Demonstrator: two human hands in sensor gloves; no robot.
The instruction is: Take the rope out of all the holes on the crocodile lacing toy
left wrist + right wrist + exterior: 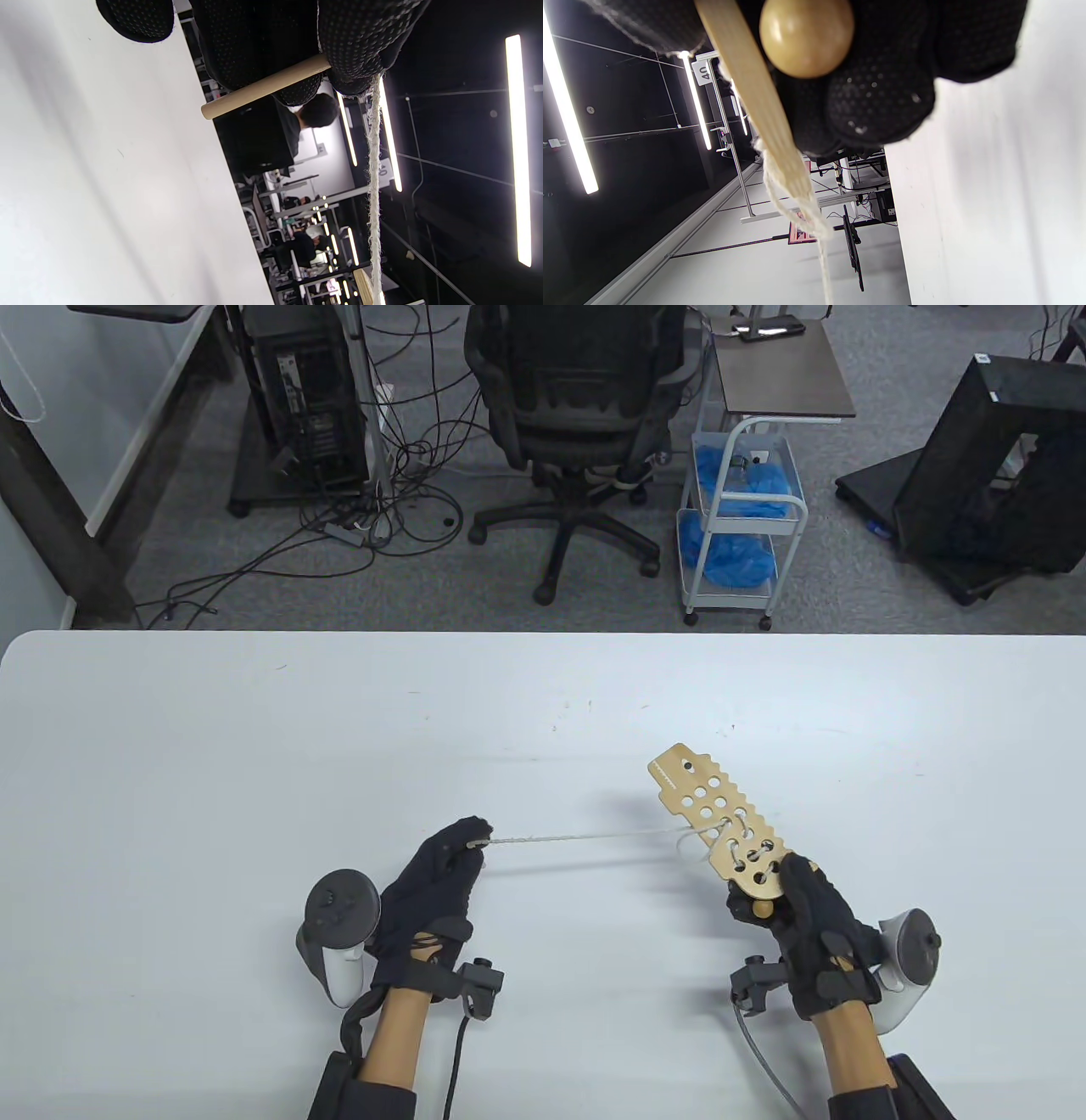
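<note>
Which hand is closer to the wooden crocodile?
Right. The right hand grips the crocodile at its near end; the left hand is off to its left, pulling the rope taut.

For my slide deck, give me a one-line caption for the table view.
Left hand pulls the rope taut from the wooden crocodile toy held by the right hand.

We see our right hand's gloved fingers [882, 97] curled round the wooden board [755, 97], seen edge-on, with a round wooden ball [806, 36] pressed against them. White rope [797, 207] loops off the board's lower end and trails down beside the white table [1001, 203].
</note>
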